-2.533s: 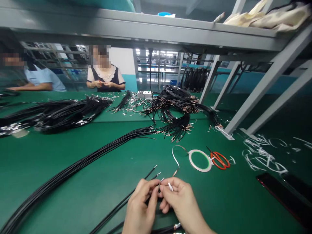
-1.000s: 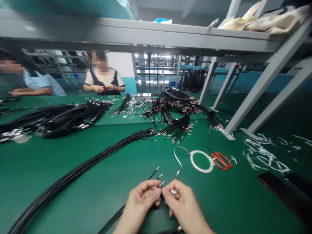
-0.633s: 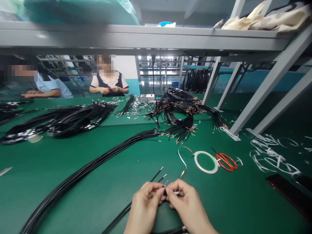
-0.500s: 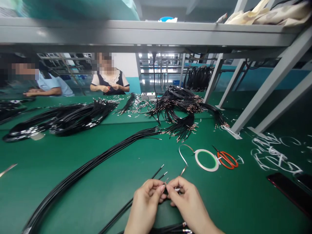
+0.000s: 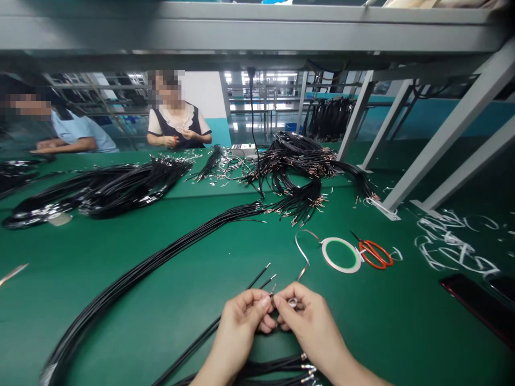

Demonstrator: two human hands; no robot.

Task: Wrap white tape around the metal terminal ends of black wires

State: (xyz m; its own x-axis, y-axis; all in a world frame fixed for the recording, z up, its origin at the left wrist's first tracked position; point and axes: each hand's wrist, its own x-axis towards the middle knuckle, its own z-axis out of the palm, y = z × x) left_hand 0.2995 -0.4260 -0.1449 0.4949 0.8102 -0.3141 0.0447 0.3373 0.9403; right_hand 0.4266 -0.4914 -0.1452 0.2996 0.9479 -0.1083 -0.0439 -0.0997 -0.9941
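My left hand [image 5: 243,316] and my right hand [image 5: 308,319] meet near the bottom middle of the green table [image 5: 120,300], fingers pinched together on the tip of a thin black cable [image 5: 209,335]. A small silvery piece, seemingly tape, shows in my right fingers. Two more bare cable ends [image 5: 263,273] poke out just beyond my left fingers. A tape roll [image 5: 341,255] with a loose strip curling toward my right hand lies a little farther out. More cable ends with metal tips [image 5: 303,367] lie under my wrists.
Orange scissors [image 5: 374,253] lie right of the tape roll. A long bundle of black cables [image 5: 161,257] crosses the table; heaps of finished cables [image 5: 298,171] sit farther back. White scraps [image 5: 446,252] and a dark phone [image 5: 475,303] lie at right. Two other people sit across the table.
My hands have stayed pinched on the cable tip, with small finger movements. The view has tilted down a little, and cable ends with metal tips now show under my wrists.
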